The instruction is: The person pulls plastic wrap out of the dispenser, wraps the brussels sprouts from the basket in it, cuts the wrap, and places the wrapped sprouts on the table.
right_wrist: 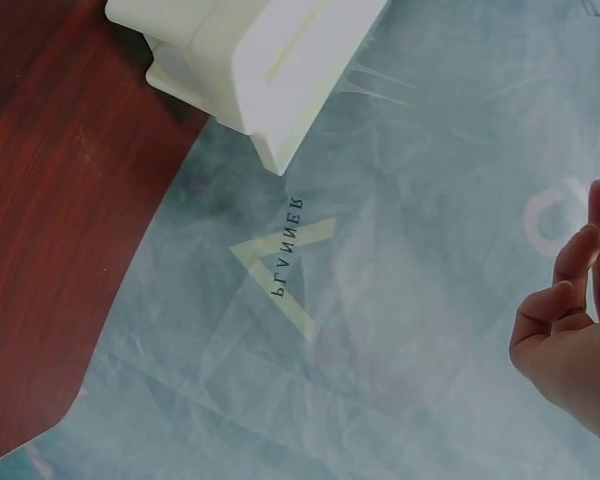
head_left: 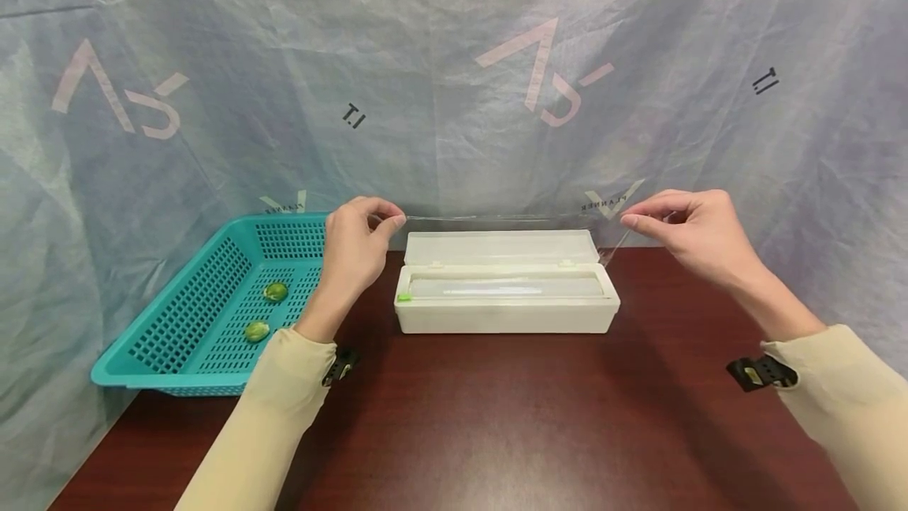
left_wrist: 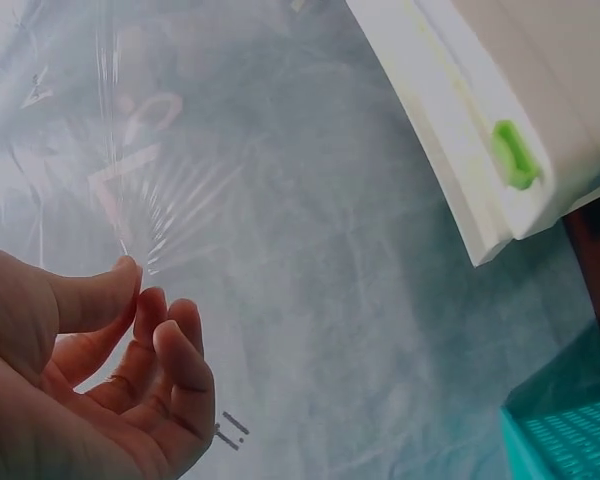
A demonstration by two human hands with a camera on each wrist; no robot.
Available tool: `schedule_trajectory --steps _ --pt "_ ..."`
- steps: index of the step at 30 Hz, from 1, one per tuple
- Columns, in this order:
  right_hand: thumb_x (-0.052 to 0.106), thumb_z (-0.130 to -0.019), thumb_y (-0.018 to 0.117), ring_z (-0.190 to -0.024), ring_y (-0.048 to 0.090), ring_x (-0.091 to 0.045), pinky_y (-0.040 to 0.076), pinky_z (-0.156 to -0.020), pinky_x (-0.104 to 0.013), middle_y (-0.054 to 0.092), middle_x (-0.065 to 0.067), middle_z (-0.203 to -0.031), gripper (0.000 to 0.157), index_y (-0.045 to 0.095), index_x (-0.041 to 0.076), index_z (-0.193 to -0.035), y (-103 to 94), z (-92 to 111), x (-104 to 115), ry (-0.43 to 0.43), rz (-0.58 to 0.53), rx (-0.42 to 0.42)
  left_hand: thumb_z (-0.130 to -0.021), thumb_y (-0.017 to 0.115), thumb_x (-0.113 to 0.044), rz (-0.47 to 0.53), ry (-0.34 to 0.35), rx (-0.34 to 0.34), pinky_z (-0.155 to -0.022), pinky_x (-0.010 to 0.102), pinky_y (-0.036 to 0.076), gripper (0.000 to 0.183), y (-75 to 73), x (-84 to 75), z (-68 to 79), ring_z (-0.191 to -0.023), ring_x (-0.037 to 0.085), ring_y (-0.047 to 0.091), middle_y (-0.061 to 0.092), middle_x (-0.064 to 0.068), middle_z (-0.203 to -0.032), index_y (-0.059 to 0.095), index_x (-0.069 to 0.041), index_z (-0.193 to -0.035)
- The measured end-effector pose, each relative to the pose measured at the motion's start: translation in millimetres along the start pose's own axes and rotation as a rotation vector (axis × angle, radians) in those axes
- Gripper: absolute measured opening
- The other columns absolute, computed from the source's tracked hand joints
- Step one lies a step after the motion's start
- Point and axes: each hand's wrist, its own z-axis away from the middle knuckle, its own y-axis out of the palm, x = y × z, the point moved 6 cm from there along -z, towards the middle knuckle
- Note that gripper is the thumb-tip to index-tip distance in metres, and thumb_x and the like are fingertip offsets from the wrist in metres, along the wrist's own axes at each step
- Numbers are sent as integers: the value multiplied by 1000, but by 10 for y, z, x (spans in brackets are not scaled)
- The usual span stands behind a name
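A sheet of clear plastic wrap point(head_left: 496, 218) stretches between the two raised hands, above and behind a white wrap dispenser box point(head_left: 507, 317). My left hand point(head_left: 358, 239) pinches one corner between thumb and index finger; creases in the wrap fan out from those fingertips in the left wrist view. On the other side my right hand point(head_left: 691, 231) pinches the opposite corner, its fingertips cut off by the frame edge in the right wrist view. The dispenser's lid point(head_left: 502, 248) stands raised, and a roll shows inside. A green slider point(left_wrist: 516, 155) sits at the box's left end.
A teal plastic basket point(head_left: 117, 369) stands at the left of the dark red table point(head_left: 496, 432), partly behind the left arm. Inside lie two small green round vegetables point(head_left: 275, 291). A grey printed sheet point(head_left: 440, 61) hangs behind the table.
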Motion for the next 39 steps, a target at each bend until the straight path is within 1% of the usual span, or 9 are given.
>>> schedule_trajectory --steps 8,15,23,27,30,33,36,38,39 --pt "13 -91 85 -60 52 -12 42 -55 -22 75 12 -88 11 85 8 -100 -61 25 76 16 12 -12 -103 70 -14 -19 30 -12 -76 42 47 11 -85 -66 33 -91 27 62 68 8 -107 78 -7 -103" --pt "10 -89 86 -59 48 -12 38 -52 -24 74 12 -85 10 85 7 -98 -132 97 164 5 20 -31 -102 72 -13 -26 70 -19 -76 42 47 9 -165 -140 94 -88 26 62 69 7 -104 79 -7 -101" --pt "3 -87 86 -59 44 -11 33 -51 -25 71 10 -82 8 85 6 -94 -208 187 285 -46 26 -47 -101 73 -10 -15 134 -35 -70 41 43 7 -262 -225 189 -84 25 58 69 7 -101 79 -6 -99" --pt "4 -86 87 -61 42 -12 31 -52 -26 71 5 -82 9 85 10 -92 -241 250 336 -90 21 -42 -100 74 -10 -20 159 -38 -69 41 42 6 -299 -271 241 -85 23 59 69 6 -101 79 -7 -99" --pt "5 -86 87 -63 42 -12 32 -53 -25 72 3 -84 10 85 12 -92 -270 303 370 -112 15 -38 -100 74 -10 -28 174 -44 -68 40 42 6 -324 -293 283 -84 22 59 69 5 -100 79 -8 -98" --pt "1 -85 87 -62 44 -11 32 -52 -23 73 3 -85 10 84 8 -93 -385 364 400 -108 -1 -81 -99 75 -8 -23 186 -45 -69 40 42 5 -334 -316 325 -84 21 60 70 5 -98 80 -8 -97" --pt "1 -86 86 -61 45 -11 32 -50 -24 72 4 -84 9 83 7 -93 -491 408 404 -88 9 -109 -98 76 -7 -12 195 -45 -70 40 42 4 -339 -330 356 -85 22 61 70 5 -98 80 -7 -97" --pt "7 -86 88 -62 46 -11 32 -51 -26 69 3 -82 11 83 10 -96 -486 428 366 -47 38 -84 -98 75 -7 -7 197 -47 -69 40 43 4 -343 -329 369 -85 21 61 70 5 -98 79 -7 -97" --pt "12 -87 89 -65 49 -11 35 -53 -24 68 3 -84 15 83 14 -101 -445 435 330 -16 55 -48 -99 75 -7 -7 198 -48 -68 40 43 4 -343 -324 372 -85 21 61 70 5 -98 79 -7 -97"
